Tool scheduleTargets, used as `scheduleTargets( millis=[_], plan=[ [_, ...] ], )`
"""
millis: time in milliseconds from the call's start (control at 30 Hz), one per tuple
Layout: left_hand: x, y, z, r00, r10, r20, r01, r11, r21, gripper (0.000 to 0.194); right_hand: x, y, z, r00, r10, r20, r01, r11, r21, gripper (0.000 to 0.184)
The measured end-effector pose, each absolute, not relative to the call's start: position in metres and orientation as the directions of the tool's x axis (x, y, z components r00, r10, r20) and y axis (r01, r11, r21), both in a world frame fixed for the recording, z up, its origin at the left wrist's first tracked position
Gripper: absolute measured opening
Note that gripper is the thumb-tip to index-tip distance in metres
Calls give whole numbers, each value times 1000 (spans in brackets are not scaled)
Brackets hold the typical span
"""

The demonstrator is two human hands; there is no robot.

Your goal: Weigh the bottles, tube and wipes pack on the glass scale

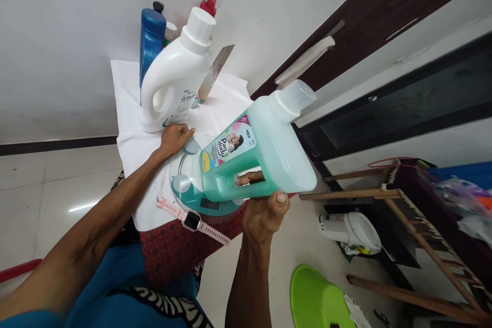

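My right hand (pixel 265 215) grips a large green bottle of liquid detergent (pixel 286 156) by its handle, with fingers showing through the handle opening. The bottle leans to the right, its pale cap at the top and a printed label on its side. Its base is over a round glass scale (pixel 183 183); whether they touch I cannot tell. My left hand (pixel 176 139) rests at the scale's far left edge, close to the base of a white detergent bottle (pixel 172 79). Its fingers are curled in, and anything in them is hidden. A pink-strapped watch (pixel 191 220) lies in front of the scale.
White cloth (pixel 126 97) covers much of the red patterned table (pixel 165 256). Behind the white bottle stand a blue bottle (pixel 151 33) and a red-topped bottle (pixel 209 5) near the wall. A green tub (pixel 307 292), a white bucket (pixel 355 230) and a wooden-framed seat (pixel 423 225) are to the right.
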State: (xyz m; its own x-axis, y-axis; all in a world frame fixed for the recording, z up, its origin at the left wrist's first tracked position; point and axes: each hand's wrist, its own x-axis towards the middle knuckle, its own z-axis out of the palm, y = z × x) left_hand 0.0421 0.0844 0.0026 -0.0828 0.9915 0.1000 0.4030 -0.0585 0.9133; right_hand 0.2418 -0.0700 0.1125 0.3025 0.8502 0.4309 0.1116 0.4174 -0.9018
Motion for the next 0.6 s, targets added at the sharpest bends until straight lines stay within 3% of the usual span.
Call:
scheduleTargets(
  millis=[133, 300, 600],
  plan=[
    [42, 82, 4, -86, 991, 105, 400, -62, 914, 44, 268, -85, 111, 361, 809, 464, 145, 443, -885, 47],
    [41, 79, 5, -77, 991, 108, 384, -70, 921, 41, 302, -104, 112, 445, 789, 425, 160, 396, -904, 58],
    [42, 77, 7, -87, 991, 105, 384, -64, 921, 44, 298, -106, 117, 277, 889, 364, 111, 347, -931, 42]
  ],
)
